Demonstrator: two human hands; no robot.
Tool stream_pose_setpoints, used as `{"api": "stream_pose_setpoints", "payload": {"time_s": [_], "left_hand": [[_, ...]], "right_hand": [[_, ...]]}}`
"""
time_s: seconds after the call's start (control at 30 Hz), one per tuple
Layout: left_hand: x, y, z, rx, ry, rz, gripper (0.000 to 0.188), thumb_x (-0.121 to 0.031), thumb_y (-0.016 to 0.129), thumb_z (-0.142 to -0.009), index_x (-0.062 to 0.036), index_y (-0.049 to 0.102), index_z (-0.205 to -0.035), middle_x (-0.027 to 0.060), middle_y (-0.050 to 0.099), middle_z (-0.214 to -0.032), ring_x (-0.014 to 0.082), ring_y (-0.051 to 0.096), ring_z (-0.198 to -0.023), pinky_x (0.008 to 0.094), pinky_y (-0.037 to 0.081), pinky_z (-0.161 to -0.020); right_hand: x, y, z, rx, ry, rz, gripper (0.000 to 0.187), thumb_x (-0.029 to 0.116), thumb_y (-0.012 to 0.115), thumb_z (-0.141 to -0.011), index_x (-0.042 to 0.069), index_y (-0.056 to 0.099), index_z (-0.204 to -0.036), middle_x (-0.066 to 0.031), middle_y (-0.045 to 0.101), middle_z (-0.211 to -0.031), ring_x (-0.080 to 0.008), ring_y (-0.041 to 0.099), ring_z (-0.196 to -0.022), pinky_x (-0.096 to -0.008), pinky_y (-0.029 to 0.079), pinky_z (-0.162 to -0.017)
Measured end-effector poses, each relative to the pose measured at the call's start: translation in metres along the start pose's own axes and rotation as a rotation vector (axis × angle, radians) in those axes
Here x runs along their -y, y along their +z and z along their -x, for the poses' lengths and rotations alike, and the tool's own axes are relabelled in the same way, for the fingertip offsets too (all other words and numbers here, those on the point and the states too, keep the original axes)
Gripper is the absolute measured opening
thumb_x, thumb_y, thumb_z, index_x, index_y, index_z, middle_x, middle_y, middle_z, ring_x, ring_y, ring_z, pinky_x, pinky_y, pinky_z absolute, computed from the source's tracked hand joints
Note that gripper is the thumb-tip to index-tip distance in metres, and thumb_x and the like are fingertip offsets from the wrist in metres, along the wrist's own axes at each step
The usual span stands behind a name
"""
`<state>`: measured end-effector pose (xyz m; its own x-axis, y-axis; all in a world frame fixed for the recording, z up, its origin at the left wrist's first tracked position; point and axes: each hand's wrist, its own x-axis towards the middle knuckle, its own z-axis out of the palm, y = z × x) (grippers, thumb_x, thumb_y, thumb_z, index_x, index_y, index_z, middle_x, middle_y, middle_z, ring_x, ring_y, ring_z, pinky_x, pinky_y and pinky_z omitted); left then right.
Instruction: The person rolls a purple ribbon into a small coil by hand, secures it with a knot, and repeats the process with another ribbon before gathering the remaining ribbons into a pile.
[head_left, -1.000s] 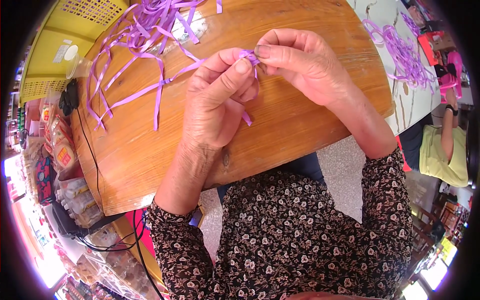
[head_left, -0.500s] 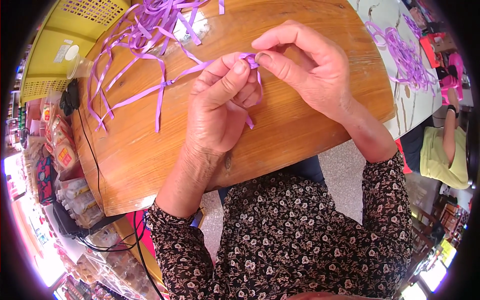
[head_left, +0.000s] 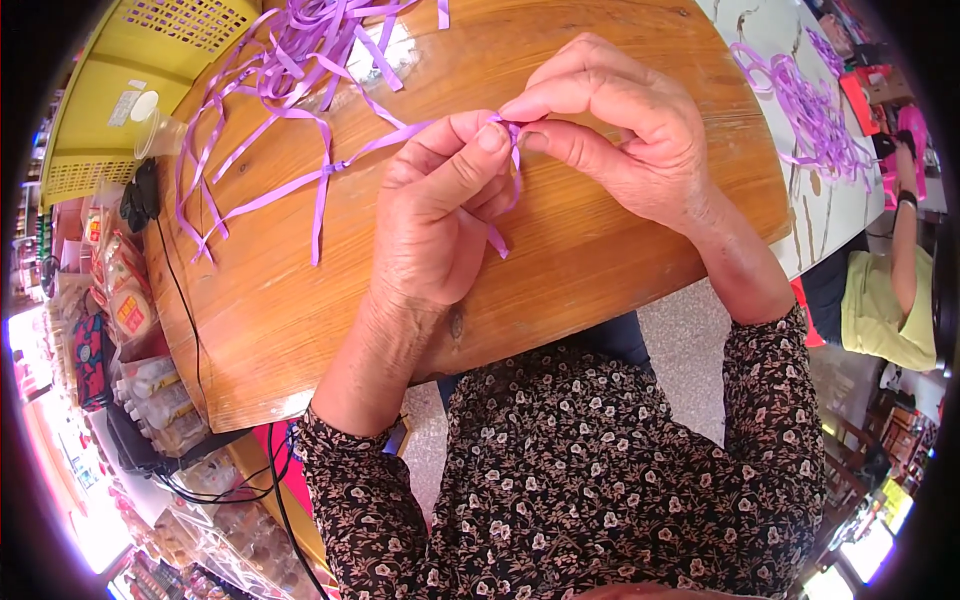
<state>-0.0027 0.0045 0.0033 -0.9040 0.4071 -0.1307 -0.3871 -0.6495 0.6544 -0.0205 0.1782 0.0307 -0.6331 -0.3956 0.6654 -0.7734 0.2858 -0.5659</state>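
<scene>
Above the wooden table (head_left: 600,240), a narrow purple ribbon (head_left: 285,188) is pinched between thumb and forefinger of my left hand (head_left: 440,185). From there it runs left across the wood, with a small knot partway along. My right hand (head_left: 635,130) is closed on the same ribbon just right of my left fingertips, its thumb and forefinger close together. Loose ends of ribbon dangle below the fingers. What exactly the ribbon forms between the fingertips is mostly hidden. Farther off at the upper left lies a tangled pile of purple ribbon (head_left: 300,50).
A yellow perforated basket (head_left: 100,110) and a clear plastic cup (head_left: 155,130) stand at the far left. Packaged goods (head_left: 125,290) and black cables (head_left: 185,300) crowd the left edge. On a white marbled table (head_left: 820,225) at right lies more purple ribbon (head_left: 815,115); a person in yellow-green (head_left: 885,310) is beside it.
My right thumb and forefinger have come together on the ribbon beside my left fingertips. My left hand has barely shifted. The other person's arm at right has moved slightly.
</scene>
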Motion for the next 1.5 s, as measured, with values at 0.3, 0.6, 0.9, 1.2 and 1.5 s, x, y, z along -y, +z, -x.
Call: {"api": "stream_pose_setpoints", "payload": {"time_s": [0.3, 0.6, 0.9, 1.2, 1.5], "left_hand": [[-0.004, 0.008, 0.004, -0.071, 0.053, -0.161, 0.012, -0.005, 0.064, -0.082, -0.0003, 0.062, -0.093, -0.0012, 0.057, -0.075, 0.0055, 0.045, -0.061, 0.0190, 0.034, -0.055], [-0.006, 0.017, 0.008, -0.172, 0.138, -0.441, 0.013, -0.008, 0.064, -0.083, -0.0023, 0.063, -0.095, -0.0044, 0.057, -0.072, 0.0021, 0.036, -0.054, 0.0174, 0.025, -0.048], [-0.009, 0.015, 0.010, -0.151, 0.132, -0.382, 0.010, -0.004, 0.067, -0.081, -0.0015, 0.065, -0.091, -0.0009, 0.062, -0.078, 0.0032, 0.050, -0.069, 0.0166, 0.039, -0.059], [-0.005, 0.012, 0.008, -0.123, 0.133, -0.377, 0.007, -0.002, 0.064, -0.082, -0.0018, 0.066, -0.089, 0.0010, 0.064, -0.082, 0.0058, 0.055, -0.076, 0.0184, 0.043, -0.068], [-0.010, 0.014, 0.004, -0.178, 0.068, -0.575, 0.006, -0.005, 0.064, -0.082, -0.0001, 0.065, -0.085, -0.0015, 0.060, -0.075, 0.0033, 0.052, -0.066, 0.0160, 0.040, -0.058]], "right_hand": [[0.003, -0.002, 0.004, 0.032, 0.135, -0.114, 0.013, -0.006, 0.065, -0.074, 0.001, 0.060, -0.083, -0.0055, 0.058, -0.079, -0.0148, 0.055, -0.075, -0.0247, 0.044, -0.067], [0.003, -0.009, 0.006, 0.040, 0.488, -0.325, 0.004, 0.001, 0.058, -0.085, -0.002, 0.058, -0.088, -0.0009, 0.056, -0.084, -0.0055, 0.052, -0.080, -0.0184, 0.043, -0.070], [-0.002, -0.013, 0.000, 0.013, 0.073, -0.102, 0.032, 0.002, 0.066, -0.076, -0.001, 0.061, -0.107, -0.0065, 0.061, -0.092, -0.0167, 0.057, -0.087, -0.0278, 0.046, -0.075], [-0.004, -0.009, 0.001, 0.107, -0.143, 0.151, 0.032, 0.006, 0.072, -0.064, 0.003, 0.068, -0.095, -0.0057, 0.061, -0.082, -0.0199, 0.057, -0.074, -0.0277, 0.047, -0.063], [-0.011, -0.007, 0.005, 0.122, -0.207, 0.412, 0.017, 0.008, 0.070, -0.064, 0.004, 0.060, -0.077, -0.0051, 0.056, -0.075, -0.0217, 0.053, -0.071, -0.0320, 0.042, -0.062]]}}
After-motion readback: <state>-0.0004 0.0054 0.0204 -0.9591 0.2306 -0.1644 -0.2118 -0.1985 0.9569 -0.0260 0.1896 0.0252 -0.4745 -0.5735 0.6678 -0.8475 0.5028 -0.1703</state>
